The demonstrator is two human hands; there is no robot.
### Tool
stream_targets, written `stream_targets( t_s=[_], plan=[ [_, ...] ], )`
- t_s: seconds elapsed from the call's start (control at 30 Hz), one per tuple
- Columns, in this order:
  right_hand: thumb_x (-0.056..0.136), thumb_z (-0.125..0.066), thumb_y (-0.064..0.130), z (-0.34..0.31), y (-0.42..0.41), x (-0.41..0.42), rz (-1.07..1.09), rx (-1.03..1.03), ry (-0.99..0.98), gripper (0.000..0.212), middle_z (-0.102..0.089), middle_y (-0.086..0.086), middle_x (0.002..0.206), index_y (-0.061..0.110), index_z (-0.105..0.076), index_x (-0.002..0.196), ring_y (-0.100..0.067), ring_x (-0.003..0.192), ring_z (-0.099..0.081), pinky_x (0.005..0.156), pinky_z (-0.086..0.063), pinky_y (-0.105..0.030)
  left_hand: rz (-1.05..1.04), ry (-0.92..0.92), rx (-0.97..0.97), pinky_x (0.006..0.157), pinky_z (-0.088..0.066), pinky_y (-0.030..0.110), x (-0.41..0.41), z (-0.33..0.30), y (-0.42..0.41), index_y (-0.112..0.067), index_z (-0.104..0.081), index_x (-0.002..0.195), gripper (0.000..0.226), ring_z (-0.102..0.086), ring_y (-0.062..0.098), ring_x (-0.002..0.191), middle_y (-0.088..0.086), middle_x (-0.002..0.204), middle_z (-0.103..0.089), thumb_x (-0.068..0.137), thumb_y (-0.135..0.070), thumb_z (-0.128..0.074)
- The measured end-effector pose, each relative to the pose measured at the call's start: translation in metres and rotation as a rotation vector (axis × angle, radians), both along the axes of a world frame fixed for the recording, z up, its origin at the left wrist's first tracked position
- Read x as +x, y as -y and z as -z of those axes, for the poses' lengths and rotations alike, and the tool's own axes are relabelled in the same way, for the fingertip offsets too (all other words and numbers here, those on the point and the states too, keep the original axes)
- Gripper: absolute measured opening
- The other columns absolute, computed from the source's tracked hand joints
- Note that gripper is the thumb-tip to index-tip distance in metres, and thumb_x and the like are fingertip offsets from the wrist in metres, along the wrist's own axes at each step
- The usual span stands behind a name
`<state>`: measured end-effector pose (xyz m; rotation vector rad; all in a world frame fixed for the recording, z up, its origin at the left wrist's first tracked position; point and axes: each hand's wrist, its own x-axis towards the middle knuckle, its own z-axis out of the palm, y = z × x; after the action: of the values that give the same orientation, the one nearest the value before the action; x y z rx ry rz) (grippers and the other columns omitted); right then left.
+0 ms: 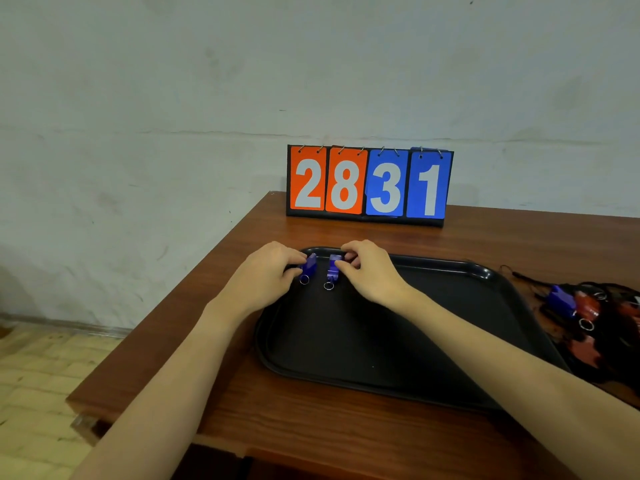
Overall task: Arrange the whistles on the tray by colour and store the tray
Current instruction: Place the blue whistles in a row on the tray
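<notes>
At the black tray's [381,341] far-left corner, the left hand [266,271] pinches one blue whistle [309,266] and the right hand [367,268] pinches another [334,266]. A mesh bag of whistles [595,313] lies right; the scoreboard [369,183] stands beyond.

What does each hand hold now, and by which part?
The left hand pinches one blue whistle by its side; the right hand pinches a second blue whistle by its far end.
</notes>
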<state>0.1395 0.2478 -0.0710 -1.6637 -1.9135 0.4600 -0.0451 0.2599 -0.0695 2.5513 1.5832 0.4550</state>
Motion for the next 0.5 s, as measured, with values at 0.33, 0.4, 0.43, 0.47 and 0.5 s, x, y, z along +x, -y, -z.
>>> stream_targets(
  t_s=[0.33,0.4,0.43,0.47,0.5],
  plan=[
    [0.096,-0.054,0.019,0.001,0.021,0.007,-0.196,0.048,0.387,0.053,-0.034,0.0,0.153,0.02,-0.036,0.146,-0.017,0.141,-0.031,0.113,-0.027,-0.031,0.039,-0.109,0.035,0.107,-0.037,0.03,0.0,0.003,0.004,-0.023,-0.05,0.138,0.042,-0.044,0.014,0.128,-0.005,0.141,-0.051,0.097,-0.017,-0.052],
    [0.096,-0.053,0.018,0.002,0.015,0.006,-0.19,0.052,0.387,0.055,-0.033,-0.001,0.153,0.021,-0.033,0.148,-0.018,0.141,-0.03,0.113,-0.029,-0.032,0.035,-0.114,0.033,0.106,-0.039,0.03,0.0,0.003,0.004,-0.024,-0.05,0.138,0.041,-0.045,0.014,0.127,-0.004,0.14,-0.053,0.097,-0.018,-0.051],
    [0.096,-0.053,0.017,0.003,0.012,0.005,-0.194,0.052,0.394,0.055,-0.033,-0.001,0.153,0.021,-0.033,0.148,-0.018,0.14,-0.031,0.112,-0.03,-0.033,0.034,-0.116,0.037,0.105,-0.039,0.029,0.0,0.002,0.004,-0.024,-0.051,0.137,0.041,-0.045,0.013,0.127,-0.005,0.139,-0.054,0.097,-0.018,-0.051],
    [0.096,-0.052,0.015,0.003,0.008,0.004,-0.202,0.051,0.405,0.055,-0.034,-0.002,0.152,0.021,-0.034,0.147,-0.019,0.139,-0.032,0.111,-0.032,-0.033,0.03,-0.117,0.04,0.104,-0.039,0.029,0.0,0.002,0.003,-0.024,-0.051,0.137,0.041,-0.045,0.013,0.126,-0.005,0.138,-0.054,0.097,-0.019,-0.051],
    [0.096,-0.053,0.013,0.002,0.005,0.004,-0.213,0.049,0.412,0.054,-0.035,-0.003,0.15,0.021,-0.036,0.146,-0.019,0.138,-0.034,0.11,-0.033,-0.033,0.024,-0.118,0.04,0.104,-0.039,0.029,0.0,0.002,0.003,-0.024,-0.051,0.137,0.04,-0.046,0.013,0.126,-0.005,0.138,-0.055,0.097,-0.019,-0.051]
  ],
)
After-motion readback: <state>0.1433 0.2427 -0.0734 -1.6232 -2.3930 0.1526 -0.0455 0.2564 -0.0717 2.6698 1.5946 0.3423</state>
